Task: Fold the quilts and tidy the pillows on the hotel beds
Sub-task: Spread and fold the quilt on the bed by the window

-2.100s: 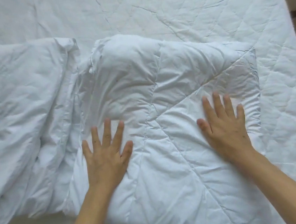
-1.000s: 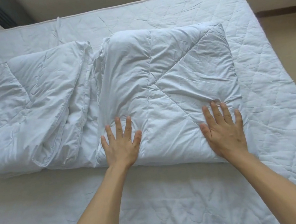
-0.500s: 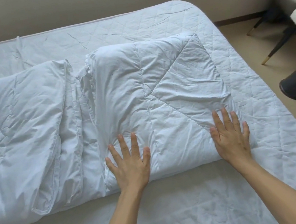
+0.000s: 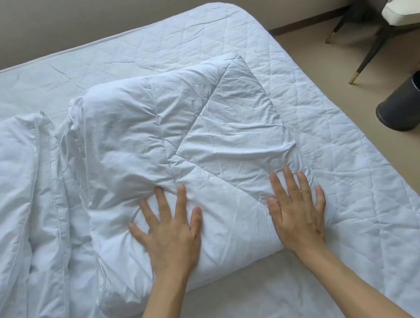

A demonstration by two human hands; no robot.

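A white quilt lies on the bed (image 4: 350, 196), folded into two thick sections. The right section (image 4: 188, 135) is a neat block with diagonal stitching. The left section (image 4: 14, 205) is looser and runs off the left edge. My left hand (image 4: 169, 230) presses flat on the near left part of the right block, fingers spread, denting the filling. Flat on the block's near right corner rests my right hand (image 4: 297, 211), also with spread fingers. Neither hand holds anything. No pillow is in view.
The bed has a quilted white mattress cover and stands against a beige wall. On the floor to the right stand a dark round bin (image 4: 410, 101) and a pale chair (image 4: 407, 0) with dark legs.
The quilt has slid away from the bed's near edge, with both hands staying flat on its near part. The view has swung right, bringing the bin and chair into sight.
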